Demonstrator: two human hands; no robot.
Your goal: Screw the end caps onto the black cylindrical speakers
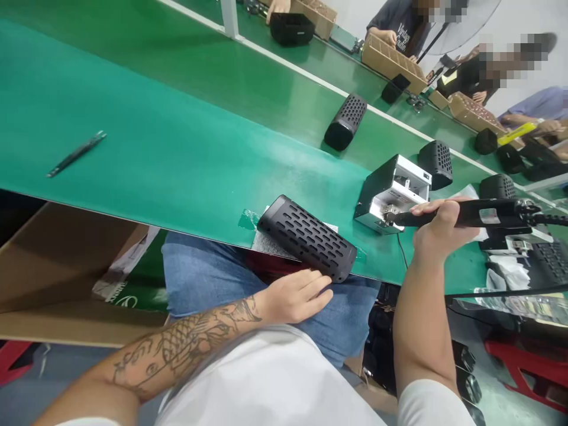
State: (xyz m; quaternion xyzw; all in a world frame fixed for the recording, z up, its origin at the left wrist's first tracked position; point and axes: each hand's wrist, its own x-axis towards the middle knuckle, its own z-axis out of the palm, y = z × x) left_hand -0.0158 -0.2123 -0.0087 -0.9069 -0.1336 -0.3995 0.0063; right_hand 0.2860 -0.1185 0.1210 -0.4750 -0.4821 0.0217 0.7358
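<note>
Head-worn view, forward (and down)

A green counter [177,160] carries a thin dark tool [77,154] lying aslant toward the left, clear tape [249,219], a gray pad [268,244] at the near edge beneath a slotted black case [310,234], a boxy machine [373,190] and, farther right, crumpled white wrapping [508,271].

A green tabletop [177,148] runs beside a glossy, darker green strip [275,97] and white rail [302,68] — pale wall [532,18] beyond, grey floor [71,378] and a red stool [510,360] below.
</note>
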